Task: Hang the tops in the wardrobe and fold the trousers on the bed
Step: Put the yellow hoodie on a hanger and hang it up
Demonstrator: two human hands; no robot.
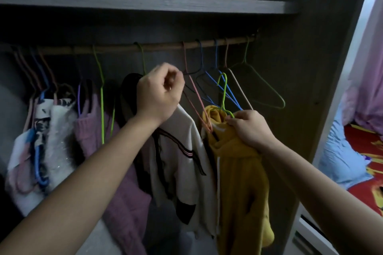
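From my seat I look into the wardrobe (290,89); both hands are up at the clothes, well apart from each other. The right hand (248,128) grips the bunched neck of the yellow top (238,182), fingers curled round the cloth and pinching the foot of the green hanger (224,91) that sits in it; the hanger's hook stands free below the rail (157,46), not on it, and the top hangs from that hand, its hem trailing low. The left hand (160,93) is raised left of it, fingers curled tight, fingertips at the wires of a pink hanger (195,105) and a dark hanger (200,72); it is blurred, and I cannot tell whether it pinches either one. The pink hanger hooks on the rail and its lower end touches the yellow top's neck. Just behind the left wrist a white top (182,151) with dark stripes hangs; left of that, a mauve knit (124,192) and more clothes on hangers. At the rail's right end a second green hanger (267,89) hangs bare among blue ones. A shelf (145,2) runs above the rail. Past the wardrobe's right side I see the bed (362,147) with a red cover and a blue cloth (339,151) on it.
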